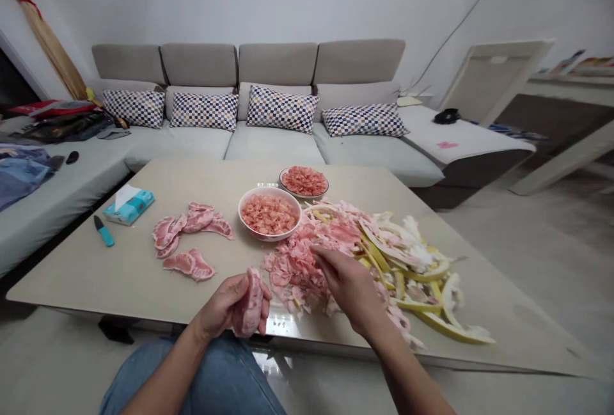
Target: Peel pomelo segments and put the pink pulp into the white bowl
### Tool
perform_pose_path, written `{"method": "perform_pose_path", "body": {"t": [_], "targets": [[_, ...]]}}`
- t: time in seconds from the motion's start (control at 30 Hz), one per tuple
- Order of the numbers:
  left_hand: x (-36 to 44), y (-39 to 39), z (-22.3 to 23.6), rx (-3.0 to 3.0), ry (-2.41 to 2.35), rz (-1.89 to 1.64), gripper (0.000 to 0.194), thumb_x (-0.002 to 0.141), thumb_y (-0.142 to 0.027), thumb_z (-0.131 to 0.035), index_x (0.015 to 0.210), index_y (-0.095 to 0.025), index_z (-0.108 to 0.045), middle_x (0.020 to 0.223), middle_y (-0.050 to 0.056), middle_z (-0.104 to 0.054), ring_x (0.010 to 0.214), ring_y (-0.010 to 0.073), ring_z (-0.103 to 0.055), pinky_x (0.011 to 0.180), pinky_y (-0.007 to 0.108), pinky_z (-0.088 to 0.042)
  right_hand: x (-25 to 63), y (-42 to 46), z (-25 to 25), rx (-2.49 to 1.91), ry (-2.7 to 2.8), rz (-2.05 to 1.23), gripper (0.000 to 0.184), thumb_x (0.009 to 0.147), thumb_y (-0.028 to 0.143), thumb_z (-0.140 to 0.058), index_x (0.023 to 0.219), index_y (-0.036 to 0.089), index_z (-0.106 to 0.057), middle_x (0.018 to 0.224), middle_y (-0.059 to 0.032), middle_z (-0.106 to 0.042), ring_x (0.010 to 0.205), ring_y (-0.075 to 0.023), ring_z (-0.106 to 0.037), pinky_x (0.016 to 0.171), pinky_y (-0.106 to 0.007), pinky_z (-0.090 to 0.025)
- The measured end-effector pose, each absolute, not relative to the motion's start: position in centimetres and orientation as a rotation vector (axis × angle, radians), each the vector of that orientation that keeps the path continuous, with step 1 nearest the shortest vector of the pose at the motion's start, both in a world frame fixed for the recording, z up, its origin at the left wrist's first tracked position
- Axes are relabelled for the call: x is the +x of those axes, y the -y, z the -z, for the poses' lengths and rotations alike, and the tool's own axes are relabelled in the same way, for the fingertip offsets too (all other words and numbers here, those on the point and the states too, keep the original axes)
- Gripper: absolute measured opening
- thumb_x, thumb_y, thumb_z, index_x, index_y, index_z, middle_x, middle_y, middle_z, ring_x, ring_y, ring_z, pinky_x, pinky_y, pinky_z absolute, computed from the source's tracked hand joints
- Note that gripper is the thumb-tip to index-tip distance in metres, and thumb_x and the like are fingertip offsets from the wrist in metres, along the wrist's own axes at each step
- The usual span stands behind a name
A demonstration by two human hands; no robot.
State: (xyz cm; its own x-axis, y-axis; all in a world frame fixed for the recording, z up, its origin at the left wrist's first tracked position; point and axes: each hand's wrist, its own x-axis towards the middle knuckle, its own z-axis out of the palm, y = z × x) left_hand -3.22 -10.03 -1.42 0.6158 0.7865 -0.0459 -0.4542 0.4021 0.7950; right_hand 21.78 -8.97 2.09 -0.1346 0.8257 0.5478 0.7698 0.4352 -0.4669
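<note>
My left hand point(225, 309) is closed around a pink pomelo segment point(252, 303) at the near edge of the beige table point(144, 274). My right hand point(348, 284) reaches into the heap of pink membrane scraps point(297, 268), fingers pinched together at the pile; what they hold I cannot make out. Just beyond stand two bowls of peeled pink flesh, a nearer bowl point(269, 213) and a farther bowl point(304, 181). Several unpeeled segments point(189, 236) lie on the table to the left.
Yellow and white pomelo rind point(422, 274) is piled right of the scraps. A teal-handled knife point(103, 231) and a tissue pack point(128, 204) lie at the table's left. A grey sofa with checked cushions point(281, 108) runs behind. My knee in jeans point(211, 376) is below.
</note>
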Motion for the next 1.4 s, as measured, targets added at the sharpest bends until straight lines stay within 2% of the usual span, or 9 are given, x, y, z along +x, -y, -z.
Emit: {"method": "perform_pose_path", "body": {"t": [0.07, 0.17, 0.23, 0.33, 0.57, 0.83, 1.17, 1.3, 1.4], "targets": [[-3.1, 10.0, 1.4, 0.857, -0.481, -0.802, 0.043, 0.091, -0.048, -0.05, 0.094, -0.008, -0.066, 0.072, 0.011, -0.07, 0.054, 0.0203, -0.069, 0.047, 0.025, -0.051, 20.4, 10.2, -2.4, -1.229, 1.908, -0.268, 0.018, 0.092, 0.027, -0.056, 0.102, 0.023, -0.07, 0.093, -0.0065, -0.076, 0.083, -0.0217, -0.071, 0.075, -0.033, -0.054], [-2.9, 10.1, 1.4, 0.906, -0.517, -0.782, 0.043, 0.09, -0.049, -0.051, 0.093, -0.009, -0.066, 0.07, 0.009, -0.069, 0.054, 0.0191, -0.068, 0.05, 0.026, -0.052, 17.5, 12.0, -3.3, -1.06, 1.922, -0.488, 0.026, 0.087, 0.031, -0.066, 0.113, 0.024, -0.067, 0.095, -0.0056, -0.074, 0.072, -0.0169, -0.068, 0.069, -0.03, -0.056], [-2.8, 10.1, 1.4, 0.93, -0.533, -0.77, 0.043, 0.089, -0.05, -0.053, 0.091, -0.01, -0.066, 0.069, 0.008, -0.068, 0.052, 0.0184, -0.067, 0.049, 0.026, -0.052, 16.1, 12.5, -3.6, -0.989, 1.938, -0.539, 0.027, 0.088, 0.029, -0.066, 0.114, 0.025, -0.067, 0.099, -0.006, -0.074, 0.08, -0.0178, -0.069, 0.075, -0.031, -0.056], [-2.9, 10.2, 1.5, 0.947, -0.546, -0.747, 0.044, 0.088, -0.052, -0.053, 0.088, -0.01, -0.065, 0.068, 0.008, -0.068, 0.049, 0.0178, -0.066, 0.046, 0.025, -0.05, 15.4, 12.3, -3.5, -0.926, 1.953, -0.51, 0.02, 0.09, 0.021, -0.062, 0.108, 0.024, -0.069, 0.096, -0.0052, -0.075, 0.086, -0.0181, -0.069, 0.079, -0.03, -0.054], [-3.0, 10.4, 1.6, 0.971, -0.573, -0.737, 0.038, 0.088, -0.048, -0.056, 0.084, -0.011, -0.063, 0.068, 0.006, -0.068, 0.051, 0.0159, -0.066, 0.045, 0.021, -0.048, 15.1, 12.0, -2.6, -0.973, 2.009, -0.25, 0.015, 0.09, 0.016, -0.055, 0.087, 0.017, -0.07, 0.07, -0.0059, -0.07, 0.064, -0.0162, -0.064, 0.06, -0.026, -0.049], [-2.8, 10.2, 1.6, 0.923, -0.534, -0.713, 0.041, 0.089, -0.051, -0.052, 0.087, -0.012, -0.063, 0.067, 0.008, -0.068, 0.046, 0.0172, -0.065, 0.043, 0.024, -0.05, 14.9, 11.8, -4.0, -1.037, 1.92, -0.438, 0.013, 0.085, 0.015, -0.058, 0.084, 0.02, -0.069, 0.07, -0.002, -0.07, 0.065, -0.015, -0.064, 0.062, -0.025, -0.049], [-3.4, 10.3, 1.5, 0.782, -0.371, -0.637, 0.046, 0.091, -0.047, -0.048, 0.085, -0.005, -0.067, 0.063, 0.011, -0.067, 0.046, 0.0195, -0.066, 0.041, 0.023, -0.048, 19.7, 9.1, -4.7, -1.258, 1.775, -0.113, 0.016, 0.087, 0.018, -0.051, 0.092, 0.021, -0.066, 0.087, -0.006, -0.071, 0.075, -0.0188, -0.065, 0.071, -0.03, -0.051], [-3.1, 9.7, 1.5, 0.627, -0.32, -0.739, 0.047, 0.095, -0.047, -0.04, 0.099, -0.009, -0.067, 0.072, 0.01, -0.068, 0.055, 0.0207, -0.069, 0.049, 0.03, -0.054, 22.7, 8.0, -4.5, -1.401, 1.756, 0.11, 0.023, 0.093, 0.024, -0.042, 0.098, 0.019, -0.063, 0.094, -0.01, -0.07, 0.084, -0.0225, -0.065, 0.076, -0.033, -0.048], [-2.9, 9.4, 0.9, 0.509, -0.3, -0.802, 0.047, 0.097, -0.046, -0.035, 0.111, -0.012, -0.065, 0.085, 0.01, -0.069, 0.068, 0.0212, -0.069, 0.063, 0.035, -0.057, 24.5, 7.2, -3.5, -1.633, 1.828, 0.289, 0.033, 0.097, 0.033, -0.038, 0.079, 0.018, -0.062, 0.076, -0.0085, -0.069, 0.065, -0.0195, -0.062, 0.06, -0.028, -0.041]]}}
